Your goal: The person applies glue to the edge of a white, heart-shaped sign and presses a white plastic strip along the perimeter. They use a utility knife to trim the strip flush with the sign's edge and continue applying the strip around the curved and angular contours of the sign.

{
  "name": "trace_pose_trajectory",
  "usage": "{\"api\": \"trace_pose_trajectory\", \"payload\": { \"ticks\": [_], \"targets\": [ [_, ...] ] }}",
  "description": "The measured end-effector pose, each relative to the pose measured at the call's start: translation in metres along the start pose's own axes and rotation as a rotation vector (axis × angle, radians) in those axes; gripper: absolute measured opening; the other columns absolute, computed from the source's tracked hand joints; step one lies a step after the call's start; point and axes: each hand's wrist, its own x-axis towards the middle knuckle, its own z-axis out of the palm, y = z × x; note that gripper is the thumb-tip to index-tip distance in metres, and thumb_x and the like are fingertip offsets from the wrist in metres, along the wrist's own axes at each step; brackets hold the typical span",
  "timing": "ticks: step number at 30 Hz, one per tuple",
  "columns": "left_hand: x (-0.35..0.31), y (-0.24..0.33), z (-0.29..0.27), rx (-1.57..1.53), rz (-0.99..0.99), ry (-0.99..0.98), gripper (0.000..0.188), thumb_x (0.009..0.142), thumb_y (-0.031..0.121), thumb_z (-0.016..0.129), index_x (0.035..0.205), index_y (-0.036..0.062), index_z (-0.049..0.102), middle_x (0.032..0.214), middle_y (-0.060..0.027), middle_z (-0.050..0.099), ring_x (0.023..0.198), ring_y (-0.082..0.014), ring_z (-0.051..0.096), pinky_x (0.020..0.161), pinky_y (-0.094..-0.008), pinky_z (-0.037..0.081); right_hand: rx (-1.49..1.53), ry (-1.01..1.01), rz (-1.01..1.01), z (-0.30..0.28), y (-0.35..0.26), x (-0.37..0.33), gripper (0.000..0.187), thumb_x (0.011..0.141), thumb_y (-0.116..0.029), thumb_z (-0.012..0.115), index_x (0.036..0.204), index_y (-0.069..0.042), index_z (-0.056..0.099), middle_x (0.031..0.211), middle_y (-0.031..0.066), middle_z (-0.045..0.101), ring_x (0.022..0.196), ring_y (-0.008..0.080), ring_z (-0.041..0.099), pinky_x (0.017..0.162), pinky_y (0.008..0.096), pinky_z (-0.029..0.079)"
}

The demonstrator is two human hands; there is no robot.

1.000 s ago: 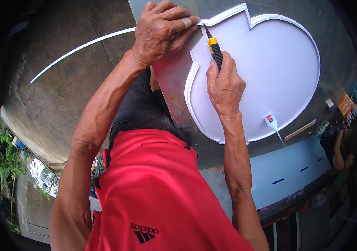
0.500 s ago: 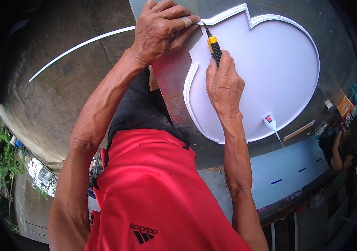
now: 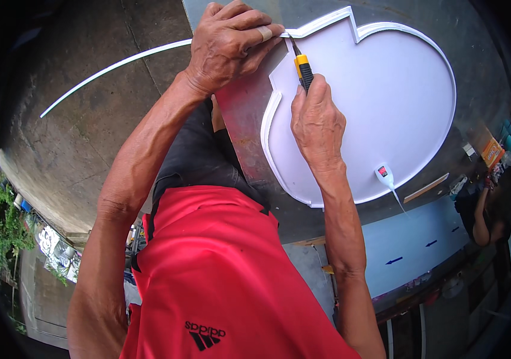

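Note:
My left hand (image 3: pixel 225 51) pinches a thin white strip (image 3: pixel 114 67), whose long free end curves out past the table edge to the left. A band covers part of one finger. In my right hand (image 3: pixel 320 122) is a yellow-and-black utility knife (image 3: pixel 304 70), its blade tip at the strip just beside my left fingertips. Beneath the knife lies a flat white curved panel (image 3: pixel 393 107) with a notched outline. White edging (image 3: pixel 408 27) stands along much of its rim. A small white squeeze bottle (image 3: pixel 385 175) with a thin nozzle rests on the panel's near right part.
The panel lies on a dark grey table (image 3: pixel 480 72). A narrow wooden strip (image 3: pixel 426 188) and an orange packet (image 3: pixel 492 152) are at the right. Beyond a pale blue sheet with arrows (image 3: pixel 414 245), another person's arm (image 3: pixel 481 218) shows. Concrete floor (image 3: pixel 82 143) spreads at the left.
My right hand and the knife have shifted slightly left, with the blade tip still at the strip. My left hand keeps its pinch, almost unmoved.

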Motion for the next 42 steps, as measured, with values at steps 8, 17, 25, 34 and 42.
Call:
{"api": "trace_pose_trajectory", "payload": {
  "ticks": [8, 17, 25, 34, 42],
  "targets": [
    [0.001, 0.001, -0.001, -0.02, -0.008, 0.003, 0.014, 0.082, 0.018, 0.082, 0.095, 0.0153, 0.076, 0.091, 0.0015, 0.07, 0.084, -0.0186, 0.059, 0.072, -0.0383, 0.038, -0.021, 0.006, 0.006, 0.003, -0.002, 0.0, 0.027, 0.098, -0.011, 0.065, 0.113, 0.002, 0.046, 0.081, 0.0133, 0.053, 0.065, 0.0301, 0.065, 0.051, 0.0412, 0.053],
    [-0.013, -0.01, 0.014, 0.011, 0.015, 0.041, 0.021, 0.084, 0.024, 0.082, 0.104, 0.0197, 0.082, 0.098, 0.0048, 0.072, 0.092, -0.0135, 0.061, 0.076, -0.0333, 0.039, 0.053, 0.036, 0.005, 0.003, 0.001, -0.002, 0.031, 0.097, -0.01, 0.066, 0.118, 0.003, 0.048, 0.083, 0.0138, 0.054, 0.068, 0.0308, 0.066, 0.052, 0.0417, 0.053],
    [-0.014, -0.012, 0.016, 0.017, 0.028, 0.038, 0.021, 0.084, 0.024, 0.082, 0.105, 0.0193, 0.082, 0.098, 0.0046, 0.072, 0.093, -0.0137, 0.062, 0.075, -0.0336, 0.039, 0.113, 0.035, 0.037, 0.004, 0.005, -0.004, 0.033, 0.097, -0.01, 0.066, 0.121, 0.003, 0.048, 0.086, 0.0157, 0.057, 0.072, 0.0329, 0.068, 0.055, 0.0431, 0.054],
    [-0.014, -0.012, 0.016, 0.023, 0.026, 0.029, 0.022, 0.084, 0.024, 0.082, 0.105, 0.0194, 0.082, 0.1, 0.0045, 0.073, 0.094, -0.0137, 0.062, 0.076, -0.0334, 0.039, 0.124, 0.017, 0.011, 0.002, 0.006, -0.003, 0.033, 0.097, -0.009, 0.065, 0.122, 0.003, 0.048, 0.087, 0.0164, 0.058, 0.073, 0.0336, 0.068, 0.056, 0.043, 0.054],
    [-0.014, -0.011, 0.016, 0.02, 0.025, 0.025, 0.022, 0.084, 0.024, 0.082, 0.106, 0.019, 0.082, 0.1, 0.0042, 0.073, 0.094, -0.0139, 0.062, 0.077, -0.0337, 0.04, 0.122, 0.02, 0.01, 0.001, 0.006, -0.003, 0.033, 0.096, -0.009, 0.066, 0.122, 0.003, 0.048, 0.086, 0.0161, 0.058, 0.072, 0.0325, 0.068, 0.056, 0.0425, 0.054]
  ]
}}
